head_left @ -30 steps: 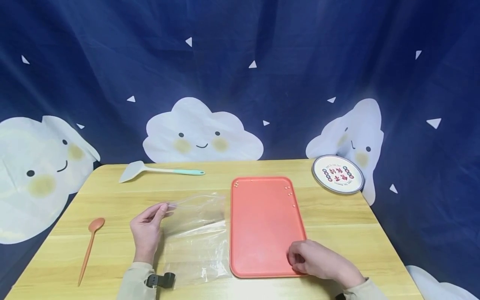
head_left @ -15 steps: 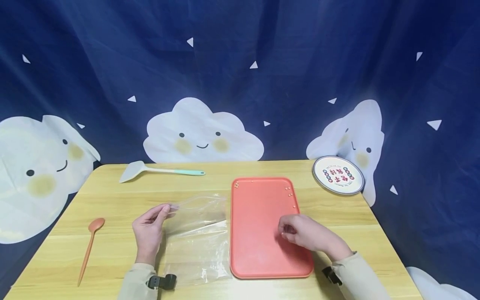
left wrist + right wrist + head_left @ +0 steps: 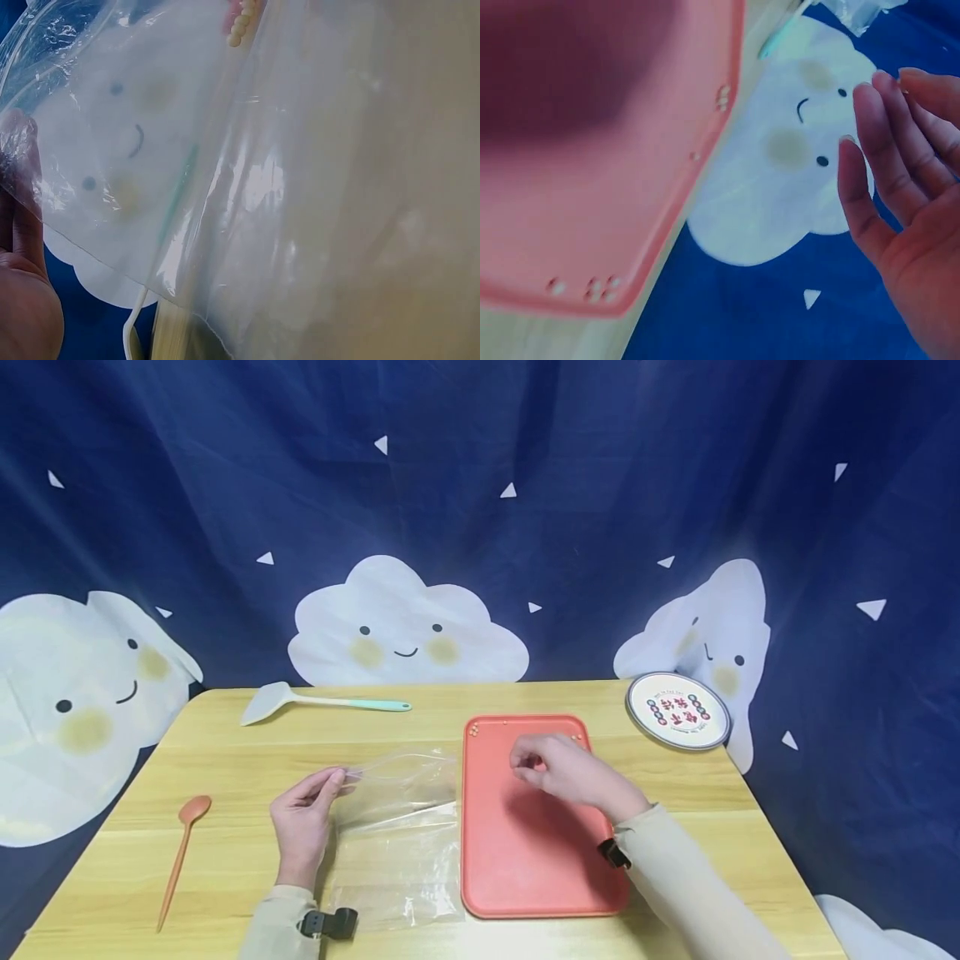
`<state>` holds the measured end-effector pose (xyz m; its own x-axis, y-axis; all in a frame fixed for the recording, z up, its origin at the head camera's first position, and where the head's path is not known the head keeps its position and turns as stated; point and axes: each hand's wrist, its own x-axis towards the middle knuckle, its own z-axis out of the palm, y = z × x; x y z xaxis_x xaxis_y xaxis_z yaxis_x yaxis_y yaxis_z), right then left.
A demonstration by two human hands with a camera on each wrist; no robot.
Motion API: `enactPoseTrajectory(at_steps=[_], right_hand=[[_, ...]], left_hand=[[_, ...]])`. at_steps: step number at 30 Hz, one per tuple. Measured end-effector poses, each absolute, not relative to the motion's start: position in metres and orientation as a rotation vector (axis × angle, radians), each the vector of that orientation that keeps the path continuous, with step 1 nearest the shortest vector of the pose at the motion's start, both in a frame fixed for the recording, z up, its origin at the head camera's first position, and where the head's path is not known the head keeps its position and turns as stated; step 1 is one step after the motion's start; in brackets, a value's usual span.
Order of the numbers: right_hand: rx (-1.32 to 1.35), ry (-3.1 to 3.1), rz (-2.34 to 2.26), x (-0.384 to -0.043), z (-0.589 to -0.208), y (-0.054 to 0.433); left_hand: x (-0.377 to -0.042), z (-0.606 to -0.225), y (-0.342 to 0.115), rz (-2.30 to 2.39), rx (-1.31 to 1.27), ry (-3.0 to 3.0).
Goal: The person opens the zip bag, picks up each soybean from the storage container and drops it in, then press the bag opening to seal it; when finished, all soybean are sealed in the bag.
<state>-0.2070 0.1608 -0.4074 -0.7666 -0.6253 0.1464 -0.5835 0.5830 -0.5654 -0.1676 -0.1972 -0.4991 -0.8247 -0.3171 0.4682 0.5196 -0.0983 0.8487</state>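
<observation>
My left hand (image 3: 303, 827) pinches the top left corner of a clear zip bag (image 3: 397, 868), which lies flat with its mouth parted. In the left wrist view the bag's film (image 3: 262, 180) spreads across the picture. Beside the bag is a red tray (image 3: 498, 843) with small pale round beads (image 3: 473, 730) in its far corners; the far right ones are partly covered by my right hand (image 3: 570, 772). That hand hovers over the tray's far half, thumb and forefinger together. The right wrist view shows a tiny pale bead (image 3: 904, 89) at the fingertips, other fingers loosely bent.
A spatula (image 3: 322, 700) with a mint handle lies along the table's far edge. An orange spoon (image 3: 183, 852) rests at the left. On the far right corner sits a patterned round plate (image 3: 678, 710). A dark blue cloud-print curtain (image 3: 585, 527) hangs behind the table.
My right hand has risen from the tray's near right corner and moved away from me and leftward over the tray. My left hand keeps its pinch on the bag, shifting slightly right.
</observation>
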Motion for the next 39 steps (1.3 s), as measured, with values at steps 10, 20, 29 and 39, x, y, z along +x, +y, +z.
enactPoseTrajectory(at_steps=[10,20,29,39], right_hand=[[-1.042,2.71,-1.082,-0.224,-0.397,0.106],[-1.069,2.59,-1.148,-0.233,-0.406,0.054],[-1.189,2.588,-1.007,-0.234,-0.41,0.029],[-1.152,2.624,-1.068,-0.228,-0.406,0.048]], left_hand=[[-0.167,-0.497,-0.193,-1.963,-0.184,-1.66],[-0.167,-0.496,-0.192,-1.967,-0.213,-1.662],[-0.168,-0.496,-0.191,-1.937,-0.207,-1.692],[-0.165,-0.499,-0.193,-1.915,-0.191,-1.724]])
